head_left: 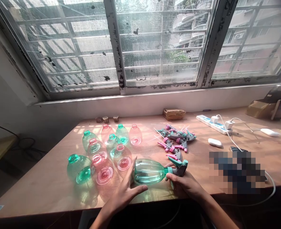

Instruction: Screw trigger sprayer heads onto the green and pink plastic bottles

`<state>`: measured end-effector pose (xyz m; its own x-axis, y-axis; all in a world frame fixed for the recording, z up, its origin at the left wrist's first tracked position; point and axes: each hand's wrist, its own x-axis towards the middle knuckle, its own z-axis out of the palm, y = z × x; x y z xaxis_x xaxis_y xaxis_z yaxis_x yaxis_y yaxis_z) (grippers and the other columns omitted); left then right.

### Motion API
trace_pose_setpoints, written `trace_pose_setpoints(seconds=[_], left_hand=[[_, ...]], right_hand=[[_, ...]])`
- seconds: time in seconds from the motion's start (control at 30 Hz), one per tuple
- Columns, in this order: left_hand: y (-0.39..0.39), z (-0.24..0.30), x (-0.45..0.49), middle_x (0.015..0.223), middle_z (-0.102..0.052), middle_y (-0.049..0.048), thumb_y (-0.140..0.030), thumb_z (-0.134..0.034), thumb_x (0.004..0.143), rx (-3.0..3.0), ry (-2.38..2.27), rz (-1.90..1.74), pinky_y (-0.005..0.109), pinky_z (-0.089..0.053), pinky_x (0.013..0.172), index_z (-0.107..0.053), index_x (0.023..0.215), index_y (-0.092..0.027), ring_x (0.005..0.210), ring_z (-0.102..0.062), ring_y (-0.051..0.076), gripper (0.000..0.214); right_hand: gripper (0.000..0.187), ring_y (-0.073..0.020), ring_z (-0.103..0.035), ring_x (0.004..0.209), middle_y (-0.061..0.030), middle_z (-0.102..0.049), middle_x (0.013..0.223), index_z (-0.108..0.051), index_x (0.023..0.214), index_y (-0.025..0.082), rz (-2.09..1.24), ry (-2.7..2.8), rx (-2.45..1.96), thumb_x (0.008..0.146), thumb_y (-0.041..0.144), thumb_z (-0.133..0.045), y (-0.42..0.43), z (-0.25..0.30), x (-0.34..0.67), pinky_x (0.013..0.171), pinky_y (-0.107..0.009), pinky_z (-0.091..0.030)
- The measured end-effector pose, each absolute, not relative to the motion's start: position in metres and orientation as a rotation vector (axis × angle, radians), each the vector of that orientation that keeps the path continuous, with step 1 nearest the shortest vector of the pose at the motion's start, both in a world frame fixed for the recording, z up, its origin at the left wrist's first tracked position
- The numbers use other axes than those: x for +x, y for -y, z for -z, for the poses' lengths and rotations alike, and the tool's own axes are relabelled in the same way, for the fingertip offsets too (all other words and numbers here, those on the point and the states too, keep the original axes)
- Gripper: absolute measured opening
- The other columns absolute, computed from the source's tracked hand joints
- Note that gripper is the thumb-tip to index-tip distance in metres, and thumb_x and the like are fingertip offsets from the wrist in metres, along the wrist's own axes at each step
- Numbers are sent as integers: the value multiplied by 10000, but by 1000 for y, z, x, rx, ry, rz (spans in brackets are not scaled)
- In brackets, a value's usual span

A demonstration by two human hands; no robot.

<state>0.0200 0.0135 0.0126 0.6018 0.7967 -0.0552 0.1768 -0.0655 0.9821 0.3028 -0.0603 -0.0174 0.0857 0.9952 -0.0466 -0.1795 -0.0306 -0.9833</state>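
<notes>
A clear green spray bottle lies on its side between my hands, just above the table's near edge, with its neck to the right. My left hand cups its base, thumb below and fingers behind. At the neck, my right hand grips the teal collar of a grey and teal trigger sprayer; the sprayer sits on the bottle's mouth. How tightly it is seated I cannot tell. Left of my hands stand several open-necked bottles, among them a pink one and a green one. Beyond lies a pile of trigger sprayers.
On the table, a white power strip with plugs and cables lies to the right, near a white case. A blurred-out object lies at the right front. A cardboard box stands by the window wall.
</notes>
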Motion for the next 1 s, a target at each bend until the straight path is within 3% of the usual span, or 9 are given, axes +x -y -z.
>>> trace_pose_setpoints(seconds=[0.13,0.4,0.63,0.8,1.0], left_hand=[[-10,-15,23,1868,-57,56,-451,-857,896,1587,-756,-629,550,-162,1391,-69,1768,-358,1718,-131,363,1178],[-11,-16,19,1831,-275,74,-530,-792,946,1661,-863,-560,551,-143,1399,-154,1769,-318,1709,-187,361,1062],[-12,-11,20,1866,-118,45,-497,-819,929,1703,-823,-624,532,-80,1400,-109,1770,-348,1725,-32,350,1110],[-10,-18,20,1859,-168,54,-459,-841,912,1718,-826,-613,539,-109,1400,-78,1768,-359,1726,-65,344,1151],[-12,-17,16,1853,-186,61,-599,-767,941,1697,-890,-546,531,-65,1404,-163,1770,-286,1725,-83,352,1072]], right_hand=[[580,-173,-601,576,-4,-747,737,-685,1019,215,-1274,967,-1127,726,644,-942,58,19,301,622,-335,-485],[554,-177,-583,635,-20,-733,808,-749,1044,216,-1269,983,-1143,719,610,-962,61,19,302,657,-346,-471],[532,-212,-612,688,-45,-745,824,-746,1056,209,-1257,999,-1171,745,595,-940,60,20,303,701,-379,-494],[516,-204,-602,671,-40,-740,824,-738,1039,213,-1271,1016,-1175,754,598,-929,61,16,303,698,-378,-496],[536,-199,-612,710,-13,-725,837,-756,1089,225,-1281,1042,-1180,738,579,-950,64,15,304,734,-366,-494]])
